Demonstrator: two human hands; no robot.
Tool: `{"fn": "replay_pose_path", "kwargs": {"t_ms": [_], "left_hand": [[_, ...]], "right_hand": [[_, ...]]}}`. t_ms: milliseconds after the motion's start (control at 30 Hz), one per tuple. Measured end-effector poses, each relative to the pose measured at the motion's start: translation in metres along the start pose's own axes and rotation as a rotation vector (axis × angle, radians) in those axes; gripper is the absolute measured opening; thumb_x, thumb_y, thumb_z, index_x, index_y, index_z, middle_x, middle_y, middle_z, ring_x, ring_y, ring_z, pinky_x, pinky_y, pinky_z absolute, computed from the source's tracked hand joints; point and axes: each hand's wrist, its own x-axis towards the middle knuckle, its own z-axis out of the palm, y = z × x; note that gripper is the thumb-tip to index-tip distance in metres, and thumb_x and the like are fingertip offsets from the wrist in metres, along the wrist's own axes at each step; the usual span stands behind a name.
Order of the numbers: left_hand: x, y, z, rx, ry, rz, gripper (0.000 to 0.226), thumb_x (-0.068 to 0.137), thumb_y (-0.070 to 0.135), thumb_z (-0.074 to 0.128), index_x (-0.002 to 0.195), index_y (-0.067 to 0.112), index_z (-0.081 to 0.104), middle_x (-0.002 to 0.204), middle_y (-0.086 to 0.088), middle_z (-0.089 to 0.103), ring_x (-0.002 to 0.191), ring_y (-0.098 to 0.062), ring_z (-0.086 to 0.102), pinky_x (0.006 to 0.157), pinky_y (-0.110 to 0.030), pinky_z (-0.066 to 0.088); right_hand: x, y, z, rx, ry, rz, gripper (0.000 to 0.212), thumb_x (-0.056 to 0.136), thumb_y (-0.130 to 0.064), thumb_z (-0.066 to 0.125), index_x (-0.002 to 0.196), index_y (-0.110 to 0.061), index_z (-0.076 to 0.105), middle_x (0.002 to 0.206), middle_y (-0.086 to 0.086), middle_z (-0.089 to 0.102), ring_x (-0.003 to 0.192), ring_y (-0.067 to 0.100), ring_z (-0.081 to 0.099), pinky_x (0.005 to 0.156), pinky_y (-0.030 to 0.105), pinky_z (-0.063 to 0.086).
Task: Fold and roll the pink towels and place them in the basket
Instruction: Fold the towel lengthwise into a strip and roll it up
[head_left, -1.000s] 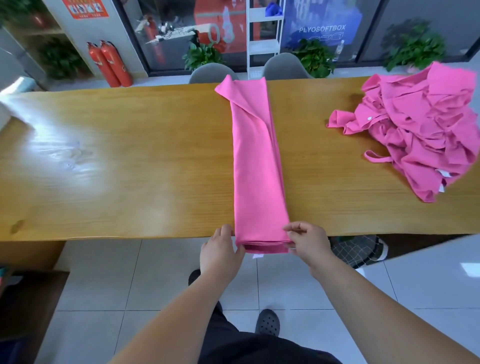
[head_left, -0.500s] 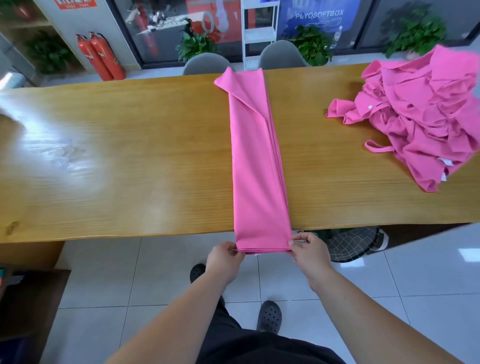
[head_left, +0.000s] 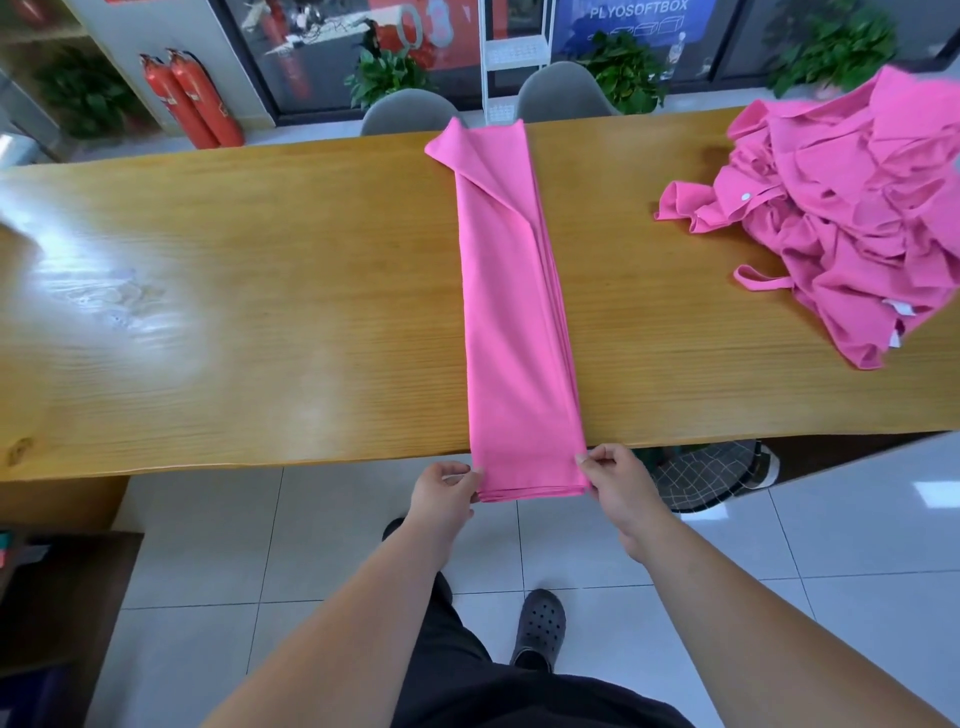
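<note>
1. Towel (head_left: 514, 322), pink and folded into a long narrow strip, lies across the wooden table (head_left: 260, 312) from far edge to near edge; its near end hangs just past the near edge; at the far end a top layer is turned back in a slanted flap.
2. Left hand (head_left: 441, 493) pinches the near left corner of the strip between thumb and curled fingers; right hand (head_left: 615, 480) pinches the near right corner the same way; both hands sit just off the table's near edge.
3. Heap of pink towels (head_left: 852, 208) lies crumpled on the table's right side, well apart from the strip; a loop and white tags show at its near edge.
4. Basket (head_left: 711, 475), dark with a light grid pattern, stands on the tiled floor under the table's near edge, just right of the right hand.
5. Two grey chairs (head_left: 410, 111) stand behind the table; two red fire extinguishers (head_left: 192, 98) stand at the back left.
</note>
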Motion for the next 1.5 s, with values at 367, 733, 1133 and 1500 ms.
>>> {"fn": "replay_pose_path", "kwargs": {"t_ms": [367, 733, 1133, 1500], "left_hand": [[-0.011, 0.0, -0.002, 0.001, -0.03, 0.101, 0.035, 0.092, 0.015, 0.081, 0.101, 0.013, 0.048, 0.093, -0.005, 0.081, 0.079, -0.026, 0.072, 0.081, -0.036, 0.063], [-0.047, 0.116, -0.001, -0.37, -0.293, 0.33, 0.032, 0.088, 0.003, 0.081, 0.113, 0.01, 0.062, 0.095, -0.015, 0.072, 0.073, -0.018, 0.069, 0.071, -0.029, 0.059], [-0.024, -0.005, -0.014, 0.24, -0.116, 0.257, 0.018, 0.074, 0.015, 0.092, 0.08, 0.022, 0.077, 0.073, -0.001, 0.068, 0.07, -0.017, 0.059, 0.073, -0.036, 0.053], [-0.038, -0.043, -0.02, 0.907, -0.289, 0.234, 0.018, 0.087, 0.02, 0.074, 0.093, 0.036, 0.072, 0.089, 0.015, 0.07, 0.08, -0.003, 0.065, 0.083, -0.027, 0.057]], "right_hand": [[-0.011, -0.01, -0.017, 0.026, -0.039, -0.036, 0.03, 0.086, 0.008, 0.08, 0.106, -0.011, 0.067, 0.098, 0.006, 0.078, 0.087, 0.017, 0.076, 0.078, 0.031, 0.062], [-0.023, -0.115, -0.017, 0.28, -0.16, -0.19, 0.025, 0.099, 0.004, 0.065, 0.114, -0.01, 0.079, 0.116, 0.012, 0.077, 0.092, 0.016, 0.069, 0.093, 0.034, 0.059], [-0.025, -0.017, -0.035, -0.255, -0.192, -0.122, 0.044, 0.092, 0.011, 0.069, 0.108, -0.028, 0.079, 0.111, 0.003, 0.074, 0.104, 0.025, 0.072, 0.088, 0.033, 0.063], [-0.029, 0.042, -0.042, -0.858, -0.318, -0.12, 0.049, 0.095, 0.005, 0.052, 0.11, -0.036, 0.074, 0.114, -0.012, 0.073, 0.104, 0.008, 0.068, 0.091, 0.022, 0.053]]}}
